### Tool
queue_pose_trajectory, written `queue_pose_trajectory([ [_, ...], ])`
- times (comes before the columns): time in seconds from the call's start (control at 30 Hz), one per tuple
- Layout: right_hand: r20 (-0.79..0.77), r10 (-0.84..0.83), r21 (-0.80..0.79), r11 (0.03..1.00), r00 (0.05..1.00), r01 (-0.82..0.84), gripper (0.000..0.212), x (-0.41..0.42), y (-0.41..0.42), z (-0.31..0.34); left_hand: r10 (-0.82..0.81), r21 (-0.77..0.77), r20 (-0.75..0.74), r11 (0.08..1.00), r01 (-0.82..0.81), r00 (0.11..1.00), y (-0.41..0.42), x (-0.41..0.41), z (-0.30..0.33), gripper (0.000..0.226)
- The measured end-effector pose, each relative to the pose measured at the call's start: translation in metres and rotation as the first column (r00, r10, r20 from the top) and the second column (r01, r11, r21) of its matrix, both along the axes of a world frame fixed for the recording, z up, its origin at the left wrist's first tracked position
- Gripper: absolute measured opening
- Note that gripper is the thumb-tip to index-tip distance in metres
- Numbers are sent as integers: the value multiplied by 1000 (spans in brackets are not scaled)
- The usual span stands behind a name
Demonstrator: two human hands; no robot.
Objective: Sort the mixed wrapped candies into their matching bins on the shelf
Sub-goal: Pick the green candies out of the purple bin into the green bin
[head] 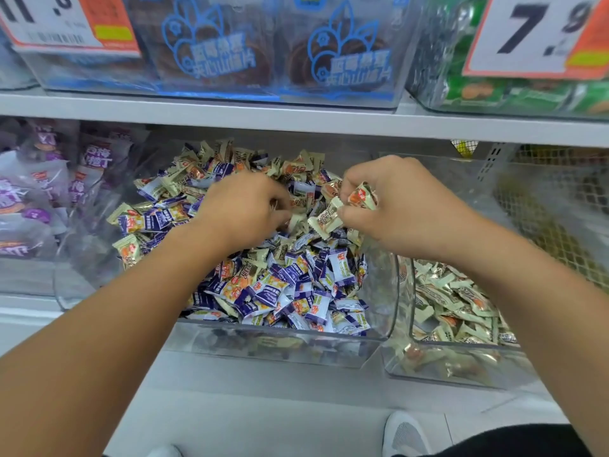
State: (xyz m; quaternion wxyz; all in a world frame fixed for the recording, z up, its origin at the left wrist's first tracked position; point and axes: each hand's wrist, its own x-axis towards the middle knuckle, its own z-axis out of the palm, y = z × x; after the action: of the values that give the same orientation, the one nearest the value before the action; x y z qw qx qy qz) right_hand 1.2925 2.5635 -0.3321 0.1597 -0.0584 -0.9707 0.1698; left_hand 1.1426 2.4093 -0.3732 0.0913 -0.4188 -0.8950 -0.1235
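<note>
A clear plastic centre bin (211, 328) on the lower shelf is filled with mixed wrapped candies (280, 285): purple-and-white wrappers are heaped together with cream-coloured wrappers bearing an orange mark. Both hands are reached into this bin from the front.

The left hand (242, 209) is lowered palm-down into the pile, its fingers curled downward among the wrappers. The fingertips are hidden by the candies, so it cannot be told whether anything is gripped.

The right hand (395, 202) is held above the right rear part of the same bin. Several cream-coloured candies (346, 209) are clamped between its curled fingers and thumb; one wrapper projects to the left and another is visible at the top of the grasp.

Just beside the centre bin, on the right, a second clear bin (405, 324) is placed, its wall touching or nearly touching that of the centre bin. Only cream-coloured candies (454, 305) are visible in it, and part of it is covered by the right forearm.

On the left, a bin of purple packets (36, 192) is seen. On the upper shelf (296, 118), bins of blue-printed packets (273, 54) and green packets (514, 90) are arranged, with price cards (540, 31) fixed to their fronts. A white shoe (407, 435) is visible at the lower edge.
</note>
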Motion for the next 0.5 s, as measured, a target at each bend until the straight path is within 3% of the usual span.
queue_pose_trajectory([
  [0.07,-14,5,-49,999,1000,-6,9,6,5,6,-42,201,165,980,8,985,1,8,11,12],
  [0.13,9,22,-245,969,1000,-19,13,18,16,13,-149,350,442,937,-18,885,4,21,24,11],
  [0.23,90,49,-638,770,995,20,14,45,40,20,-240,385,686,921,-62,687,12,48,33,9],
  [0.33,217,57,-795,589,975,143,14,70,72,16,-276,417,723,905,-81,633,28,72,33,12],
  [0.5,411,-49,-771,515,910,375,12,99,114,9,-357,535,654,842,-74,667,69,99,44,15],
])
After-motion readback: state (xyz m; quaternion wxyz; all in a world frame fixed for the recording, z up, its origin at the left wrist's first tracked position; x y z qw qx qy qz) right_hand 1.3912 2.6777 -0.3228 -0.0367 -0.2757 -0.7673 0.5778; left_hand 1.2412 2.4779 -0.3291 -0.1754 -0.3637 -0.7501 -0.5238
